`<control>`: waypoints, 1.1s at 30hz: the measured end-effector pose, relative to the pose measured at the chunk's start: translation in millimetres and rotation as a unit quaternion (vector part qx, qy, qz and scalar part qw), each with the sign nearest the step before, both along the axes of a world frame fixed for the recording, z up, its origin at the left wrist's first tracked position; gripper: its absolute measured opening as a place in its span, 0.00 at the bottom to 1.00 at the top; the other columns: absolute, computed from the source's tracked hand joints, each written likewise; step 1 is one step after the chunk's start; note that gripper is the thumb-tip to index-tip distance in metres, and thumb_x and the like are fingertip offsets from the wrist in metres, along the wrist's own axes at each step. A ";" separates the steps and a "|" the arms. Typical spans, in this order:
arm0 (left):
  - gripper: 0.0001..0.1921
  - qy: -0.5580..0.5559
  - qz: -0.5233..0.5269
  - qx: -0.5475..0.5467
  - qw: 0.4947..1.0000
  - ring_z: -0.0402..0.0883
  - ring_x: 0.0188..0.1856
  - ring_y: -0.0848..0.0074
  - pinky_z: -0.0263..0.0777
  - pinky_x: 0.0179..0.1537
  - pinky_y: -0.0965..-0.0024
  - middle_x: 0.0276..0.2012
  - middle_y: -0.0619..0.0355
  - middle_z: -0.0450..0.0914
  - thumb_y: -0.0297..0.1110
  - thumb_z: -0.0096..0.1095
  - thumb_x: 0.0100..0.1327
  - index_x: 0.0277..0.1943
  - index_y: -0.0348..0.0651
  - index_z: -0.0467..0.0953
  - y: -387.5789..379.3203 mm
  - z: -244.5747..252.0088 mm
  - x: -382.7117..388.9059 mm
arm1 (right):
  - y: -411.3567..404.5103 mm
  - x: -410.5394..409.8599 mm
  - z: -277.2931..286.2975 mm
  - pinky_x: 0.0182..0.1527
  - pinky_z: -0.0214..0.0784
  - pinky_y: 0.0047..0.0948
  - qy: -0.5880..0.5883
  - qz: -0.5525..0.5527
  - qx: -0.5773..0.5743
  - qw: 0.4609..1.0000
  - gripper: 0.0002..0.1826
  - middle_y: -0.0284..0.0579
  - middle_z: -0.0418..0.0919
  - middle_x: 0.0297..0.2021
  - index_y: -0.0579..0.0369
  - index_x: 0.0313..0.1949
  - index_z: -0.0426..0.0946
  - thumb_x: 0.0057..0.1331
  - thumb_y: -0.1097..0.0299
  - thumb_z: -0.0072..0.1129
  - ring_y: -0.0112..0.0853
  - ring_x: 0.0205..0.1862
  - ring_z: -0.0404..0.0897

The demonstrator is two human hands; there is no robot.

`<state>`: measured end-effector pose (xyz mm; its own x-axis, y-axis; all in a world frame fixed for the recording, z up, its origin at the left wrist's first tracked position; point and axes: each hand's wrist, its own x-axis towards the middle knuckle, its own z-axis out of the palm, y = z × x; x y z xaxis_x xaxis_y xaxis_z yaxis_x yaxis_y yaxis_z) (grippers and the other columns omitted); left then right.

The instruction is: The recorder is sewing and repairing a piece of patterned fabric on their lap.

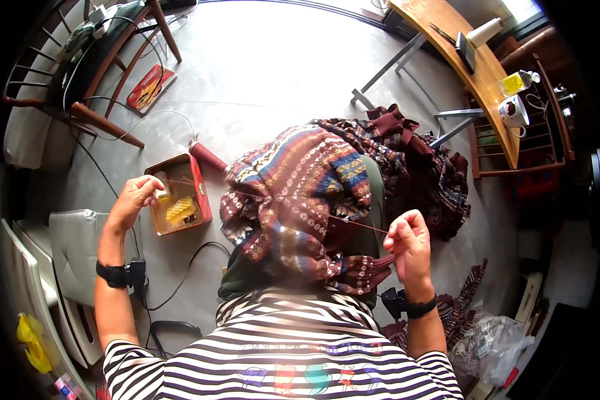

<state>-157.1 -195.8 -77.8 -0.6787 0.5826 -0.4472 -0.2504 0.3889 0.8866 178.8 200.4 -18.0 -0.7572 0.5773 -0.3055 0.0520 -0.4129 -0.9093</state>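
Observation:
A patterned knitted sweater (300, 200) in maroon, blue and cream lies bunched over the lap. My left hand (142, 192) is raised above an open tin box (203, 200), its fingertips pinched on a thin thread running towards the knit. A taut maroon yarn (358, 224) leads from the knit to my right hand (409, 240), where thumb and fingers pinch it. Beneath that hand lies a ribbed cuff (367, 275). Whether both hands hold the same strand, I cannot tell. A cone of maroon yarn (207, 155) stands or leans beside the tin, which holds yellow items (181, 212).
More patterned knitwear (430, 185) is heaped on the floor at the right, near a wooden table (460, 55) with metal legs. A wooden chair (107, 55) stands at upper left with cables below. A plastic bag (497, 350) lies at lower right.

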 end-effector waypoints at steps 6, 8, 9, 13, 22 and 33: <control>0.10 -0.011 0.006 -0.078 0.997 0.78 0.40 0.78 0.71 0.45 0.74 0.35 0.62 0.80 0.32 0.52 0.68 0.48 0.44 0.78 -4.0 -33.4 -11.2 | -0.4 14.2 -24.7 0.25 0.69 0.19 -0.018 -0.019 -0.015 1.000 0.05 0.38 0.74 0.27 0.50 0.38 0.66 0.70 0.69 0.52 0.24 0.24 0.76; 0.12 0.300 -0.042 -0.226 0.926 0.77 0.45 0.71 0.70 0.50 0.69 0.41 0.57 0.79 0.27 0.52 0.64 0.50 0.43 0.77 -12.1 -42.8 -4.1 | -2.9 10.3 -24.5 0.26 0.69 0.19 -0.014 -0.014 -0.020 1.000 0.05 0.38 0.74 0.28 0.50 0.38 0.66 0.70 0.69 0.52 0.24 0.24 0.76; 0.16 0.572 -0.088 -0.341 0.741 0.76 0.51 0.63 0.69 0.54 0.63 0.47 0.53 0.78 0.22 0.51 0.60 0.52 0.41 0.75 -6.8 -44.9 1.8 | -4.5 10.3 -22.3 0.26 0.69 0.19 -0.013 -0.013 -0.024 1.000 0.05 0.38 0.74 0.28 0.50 0.38 0.66 0.70 0.69 0.52 0.24 0.25 0.76; 0.19 0.574 -0.071 -0.084 0.812 0.74 0.51 0.57 0.68 0.54 0.62 0.46 0.49 0.78 0.18 0.55 0.55 0.49 0.43 0.78 100.6 45.0 27.2 | -9.3 5.7 -17.4 0.27 0.69 0.20 -0.017 -0.003 -0.033 0.999 0.05 0.38 0.74 0.28 0.51 0.38 0.65 0.70 0.69 0.52 0.24 0.25 0.76; 0.09 0.613 -0.251 0.163 0.731 0.75 0.46 0.66 0.75 0.43 0.65 0.37 0.59 0.75 0.25 0.59 0.52 0.36 0.49 0.79 222.9 44.4 80.7 | -7.6 13.5 -19.0 0.23 0.65 0.18 0.015 -0.031 -0.023 0.999 0.05 0.38 0.75 0.29 0.50 0.38 0.66 0.70 0.68 0.51 0.24 0.24 0.75; 0.04 0.525 -0.201 0.088 0.822 0.79 0.40 0.63 0.74 0.40 0.66 0.37 0.56 0.78 0.26 0.64 0.55 0.35 0.43 0.78 197.3 63.1 76.1 | 6.6 7.4 -5.3 0.24 0.59 0.16 0.154 -0.104 0.004 0.983 0.04 0.35 0.71 0.33 0.50 0.39 0.67 0.72 0.66 0.49 0.18 0.24 0.68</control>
<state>-81.0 1.5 -14.7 -0.3736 0.8473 0.3775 0.8067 0.0960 0.5831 186.1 207.0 -23.3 -0.6785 0.7307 -0.0759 -0.3108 -0.3792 -0.8715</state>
